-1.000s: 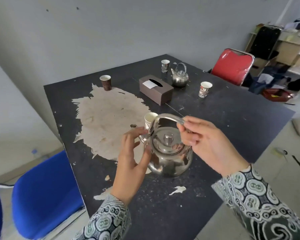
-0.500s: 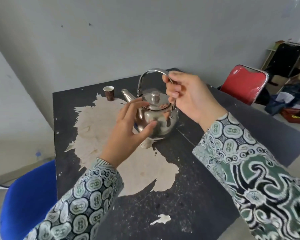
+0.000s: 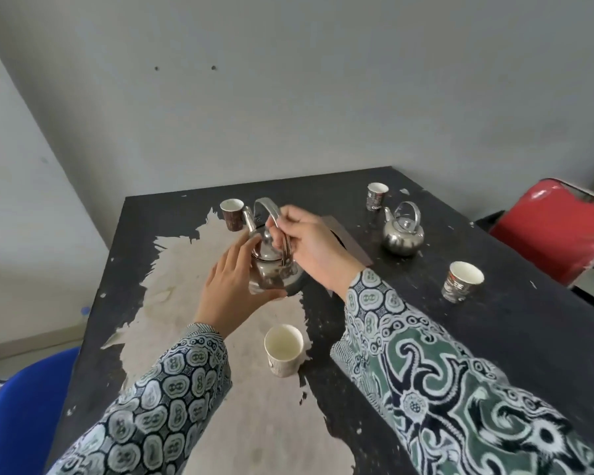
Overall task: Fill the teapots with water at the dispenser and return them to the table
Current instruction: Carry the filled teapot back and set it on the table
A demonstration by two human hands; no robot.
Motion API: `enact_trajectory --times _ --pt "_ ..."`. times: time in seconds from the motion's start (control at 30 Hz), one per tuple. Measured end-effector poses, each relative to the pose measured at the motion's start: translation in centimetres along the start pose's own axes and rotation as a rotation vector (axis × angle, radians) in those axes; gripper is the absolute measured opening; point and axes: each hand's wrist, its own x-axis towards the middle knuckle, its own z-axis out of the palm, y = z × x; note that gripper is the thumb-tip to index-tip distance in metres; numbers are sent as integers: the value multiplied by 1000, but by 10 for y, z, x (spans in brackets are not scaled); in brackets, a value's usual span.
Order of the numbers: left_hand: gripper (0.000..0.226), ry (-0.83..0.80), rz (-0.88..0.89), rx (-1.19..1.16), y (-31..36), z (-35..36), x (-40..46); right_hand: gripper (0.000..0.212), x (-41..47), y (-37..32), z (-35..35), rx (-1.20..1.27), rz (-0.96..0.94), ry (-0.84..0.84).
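A steel teapot sits low over the worn patch of the black table, its spout pointing away to the left. My right hand grips its arched handle from the right. My left hand lies flat against the pot's left side, fingers spread around the body. A second steel teapot stands upright further back on the right, lid on, handle up, untouched. No water dispenser is in view.
Paper cups stand around: a white one near me, one at right, one behind the second teapot, a brown one at back left. A brown tissue box hides behind my right hand. Red chair right, blue chair left.
Both hands carried the teapot forward and down toward the table's worn patch. The view shifted, so the second teapot and several cups came back into sight.
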Motion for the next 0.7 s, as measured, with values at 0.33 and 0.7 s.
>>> enact_trajectory --times 0.33,0.7 --pt "102 -190 -41 215 -90 104 25 18 68 98 -44 -230 366 -10" --pt "92 -195 -98 209 -143 145 34 12 112 162 -57 -132 392 -91"
